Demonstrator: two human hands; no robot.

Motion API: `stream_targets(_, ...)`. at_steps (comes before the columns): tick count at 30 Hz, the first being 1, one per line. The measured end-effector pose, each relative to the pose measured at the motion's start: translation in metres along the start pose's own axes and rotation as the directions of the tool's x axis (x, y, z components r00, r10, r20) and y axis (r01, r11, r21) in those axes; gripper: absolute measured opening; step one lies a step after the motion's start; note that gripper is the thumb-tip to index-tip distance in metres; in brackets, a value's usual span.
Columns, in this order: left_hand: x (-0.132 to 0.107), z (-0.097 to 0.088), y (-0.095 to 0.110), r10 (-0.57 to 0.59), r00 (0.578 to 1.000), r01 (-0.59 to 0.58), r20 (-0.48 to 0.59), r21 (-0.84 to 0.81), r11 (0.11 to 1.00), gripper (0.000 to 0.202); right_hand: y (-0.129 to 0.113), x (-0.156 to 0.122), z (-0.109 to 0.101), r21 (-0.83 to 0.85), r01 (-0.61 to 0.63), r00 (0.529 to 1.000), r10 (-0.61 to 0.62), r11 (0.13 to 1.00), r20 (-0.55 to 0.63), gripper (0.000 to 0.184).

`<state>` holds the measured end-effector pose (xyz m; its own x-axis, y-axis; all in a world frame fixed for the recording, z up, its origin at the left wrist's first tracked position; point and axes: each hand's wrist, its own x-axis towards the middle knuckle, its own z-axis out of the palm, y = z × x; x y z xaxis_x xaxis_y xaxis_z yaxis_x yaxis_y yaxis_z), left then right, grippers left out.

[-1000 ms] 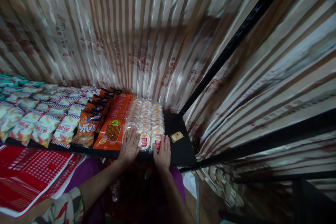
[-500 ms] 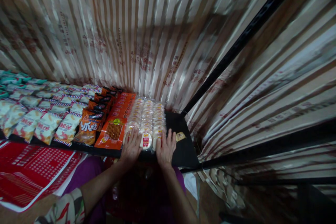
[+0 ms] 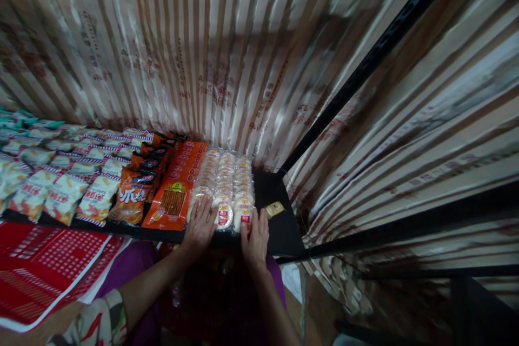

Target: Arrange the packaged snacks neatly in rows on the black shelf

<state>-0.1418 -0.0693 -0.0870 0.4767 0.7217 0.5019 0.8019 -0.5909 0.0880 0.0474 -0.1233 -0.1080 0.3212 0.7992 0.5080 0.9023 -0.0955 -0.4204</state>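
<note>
Packs (image 3: 223,190), round, white and wrapped in clear film, sit in three close rows near the right end of a black shelf (image 3: 283,236). Each row runs from the front edge back to a pleated, striped curtain (image 3: 174,38). The middle and right front packs show red labels; smaller orange marks dot the packs behind.

From where I stand, two bare hands are at the front of these rows. The left hand (image 3: 198,228) covers most of the front pack in the left row, its grip spread, fingers straight and slightly apart, pointing away from the person. The right hand (image 3: 255,238) is at the outer front corner of the right row, its grip also spread, fingers extended along the pack's side and thumb near its label. I cannot tell how firmly either hand presses.

Just right of the right hand, a small yellow packet (image 3: 274,209) lies alone on the shelf. Touching the left row is a flat orange bag (image 3: 172,203) picturing brown sticks. Further left come orange-and-black bags (image 3: 132,197), then many white bags (image 3: 99,194) in rows, and teal packets (image 3: 18,120) at the far left.

Below the shelf, on the left, is a red basket (image 3: 60,251) with a white rim, beside the person's purple trousers (image 3: 125,275). A patterned sleeve (image 3: 99,321) covers the left upper arm. A dark post (image 3: 365,59) slants up at the right.
</note>
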Motion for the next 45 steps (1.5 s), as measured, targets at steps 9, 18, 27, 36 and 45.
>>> stream_targets(9, -0.009, -0.006, 0.006, 0.055, 0.998, -0.055, 0.014, 0.000, 0.998, 0.043, 0.007, -0.012, 0.007, -0.009, -0.013, 0.999, 0.014, 1.000, 0.052, 0.065)
stream_targets(18, -0.026, -0.012, 0.014, -0.017, 1.000, 0.017, -0.013, 0.017, 1.000, 0.050, -0.010, -0.017, -0.003, -0.014, 0.102, 0.994, -0.102, 0.995, -0.035, 0.062)
stream_targets(27, -0.069, -0.008, 0.007, -0.183, 0.980, 0.185, -0.080, 0.020, 0.983, 0.057, -0.061, -0.031, -0.002, 0.129, 0.344, 0.926, -0.359, 0.930, 0.114, 0.051)
stream_targets(36, -0.068, 0.007, -0.003, -0.093, 0.994, 0.092, -0.048, -0.026, 0.995, 0.060, -0.058, -0.033, 0.012, 0.147, 0.335, 0.931, -0.351, 0.931, 0.102, 0.047)
stream_targets(45, -0.067, 0.006, -0.004, -0.039, 0.997, 0.036, -0.063, -0.047, 0.998, 0.064, -0.058, -0.033, 0.014, 0.120, 0.380, 0.918, -0.389, 0.917, 0.071, 0.047)
